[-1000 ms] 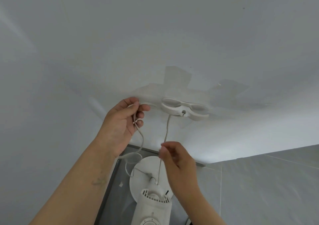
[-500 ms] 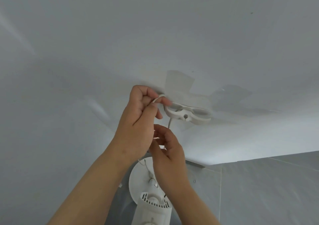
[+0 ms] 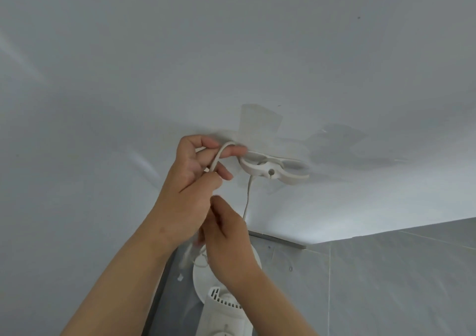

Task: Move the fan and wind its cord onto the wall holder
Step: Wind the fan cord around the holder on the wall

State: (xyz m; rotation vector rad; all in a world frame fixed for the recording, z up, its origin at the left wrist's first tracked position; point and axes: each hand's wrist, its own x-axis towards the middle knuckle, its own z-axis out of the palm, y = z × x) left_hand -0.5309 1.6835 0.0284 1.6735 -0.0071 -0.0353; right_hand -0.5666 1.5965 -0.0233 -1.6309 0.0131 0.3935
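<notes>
Up by the wall, the left hand (image 3: pixel 192 174) is holding the thin white fan cord (image 3: pixel 219 156). Its fingers are curled, and the cord bends in a loop over the top of them, with the pointing finger stretched out toward the white plastic wall holder (image 3: pixel 274 168). That holder sits just to the right of the left hand's fingertips, stuck flat on the pale grey wall (image 3: pixel 231 52), with patches of clear tape (image 3: pixel 258 127) around it. Finger and holder look like they touch, but I cannot be sure.

One more piece of the cord hangs straight down from the middle of the holder. It runs down to the right hand (image 3: pixel 226 235), which is below the left hand and close against its wrist. The right hand's fingers are bent in, and they seem to pinch the cord, but the back of the hand hides the fingertips, so I cannot tell for sure.

Under both hands stands the white plastic fan (image 3: pixel 224 307). Its round base shows just beneath the right hand, and the slotted part is lower still, near the right arm. Some loose cord dangles beside the left arm, above the base. To the right of the hands are grey wall tiles (image 3: pixel 386 284).
</notes>
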